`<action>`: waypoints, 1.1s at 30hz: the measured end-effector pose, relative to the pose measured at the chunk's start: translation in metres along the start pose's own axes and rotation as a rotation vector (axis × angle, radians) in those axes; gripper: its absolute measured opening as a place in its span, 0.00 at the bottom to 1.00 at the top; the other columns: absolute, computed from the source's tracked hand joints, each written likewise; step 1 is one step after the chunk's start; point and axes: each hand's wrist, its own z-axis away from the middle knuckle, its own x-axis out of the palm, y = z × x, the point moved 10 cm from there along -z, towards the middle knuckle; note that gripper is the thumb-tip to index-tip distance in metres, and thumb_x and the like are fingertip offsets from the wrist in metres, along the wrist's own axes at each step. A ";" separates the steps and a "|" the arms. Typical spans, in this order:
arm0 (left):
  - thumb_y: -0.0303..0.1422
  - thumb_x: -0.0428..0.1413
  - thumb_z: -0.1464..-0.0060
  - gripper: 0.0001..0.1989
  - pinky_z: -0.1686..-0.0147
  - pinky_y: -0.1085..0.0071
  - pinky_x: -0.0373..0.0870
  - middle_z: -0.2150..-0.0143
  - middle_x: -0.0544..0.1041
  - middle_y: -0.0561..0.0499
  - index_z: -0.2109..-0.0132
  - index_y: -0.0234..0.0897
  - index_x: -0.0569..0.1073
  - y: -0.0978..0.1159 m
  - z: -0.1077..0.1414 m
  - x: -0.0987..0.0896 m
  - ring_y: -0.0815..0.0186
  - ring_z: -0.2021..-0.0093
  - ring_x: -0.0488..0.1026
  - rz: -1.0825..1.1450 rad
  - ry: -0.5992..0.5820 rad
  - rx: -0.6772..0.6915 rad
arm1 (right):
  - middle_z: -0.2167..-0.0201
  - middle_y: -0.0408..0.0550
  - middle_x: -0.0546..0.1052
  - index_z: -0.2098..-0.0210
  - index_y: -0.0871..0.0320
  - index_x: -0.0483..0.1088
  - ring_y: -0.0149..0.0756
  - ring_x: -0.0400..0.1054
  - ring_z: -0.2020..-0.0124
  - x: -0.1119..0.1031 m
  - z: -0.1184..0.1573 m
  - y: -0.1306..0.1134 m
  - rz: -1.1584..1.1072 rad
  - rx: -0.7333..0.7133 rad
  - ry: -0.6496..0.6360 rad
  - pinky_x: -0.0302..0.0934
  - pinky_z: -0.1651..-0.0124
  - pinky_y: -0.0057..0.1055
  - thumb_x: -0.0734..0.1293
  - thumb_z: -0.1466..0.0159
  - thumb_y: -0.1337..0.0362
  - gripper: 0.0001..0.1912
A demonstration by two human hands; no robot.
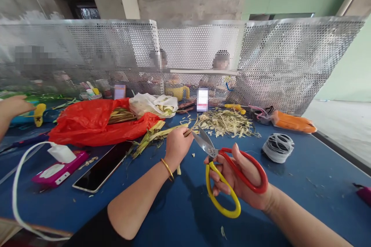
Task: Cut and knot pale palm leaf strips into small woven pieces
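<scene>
My left hand (177, 143) pinches a leaf strip (162, 133); my right hand (237, 179) grips open scissors (224, 170); leaf scraps (226, 122) lie beyond, string coil (278, 147) right, phone (102, 166) left.

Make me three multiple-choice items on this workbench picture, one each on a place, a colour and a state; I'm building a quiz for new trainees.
1. Where does the coil of white cord lie?
A. on the blue table, to the right of the scissors
B. inside the red bag
C. on the phone

2. What colours are the two scissor handles?
A. both black
B. one red, one yellow
C. blue and green

3. How do the scissor blades stand?
A. taped shut
B. lying unheld on the table
C. parted at the strip pinched by the left hand

Answers: 1 A, the coil sits on bare table right of the right hand. 2 B, a red loop and a yellow loop show. 3 C, the blades open toward the strip.
</scene>
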 end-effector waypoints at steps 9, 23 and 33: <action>0.35 0.50 0.49 0.13 0.77 0.74 0.47 0.82 0.62 0.57 0.79 0.36 0.67 0.002 0.001 -0.004 0.71 0.79 0.56 -0.031 0.044 0.027 | 0.72 0.47 0.69 0.56 0.61 0.68 0.29 0.60 0.80 0.000 0.000 0.000 -0.027 -0.002 0.023 0.61 0.63 0.39 0.45 0.36 0.37 0.37; 0.30 0.51 0.50 0.13 0.76 0.73 0.46 0.84 0.58 0.57 0.81 0.36 0.64 0.018 0.010 0.001 0.72 0.80 0.52 -0.098 0.042 0.109 | 0.74 0.43 0.67 0.56 0.62 0.67 0.25 0.57 0.82 -0.006 -0.002 -0.001 -0.052 0.003 0.097 0.62 0.70 0.31 0.52 0.33 0.44 0.28; 0.36 0.54 0.50 0.14 0.75 0.73 0.49 0.82 0.63 0.56 0.79 0.35 0.67 0.012 0.004 0.001 0.71 0.78 0.58 0.047 -0.022 0.044 | 0.79 0.36 0.63 0.59 0.55 0.65 0.24 0.52 0.85 -0.041 0.007 -0.026 0.630 -0.121 0.435 0.52 0.79 0.25 0.59 0.37 0.44 0.21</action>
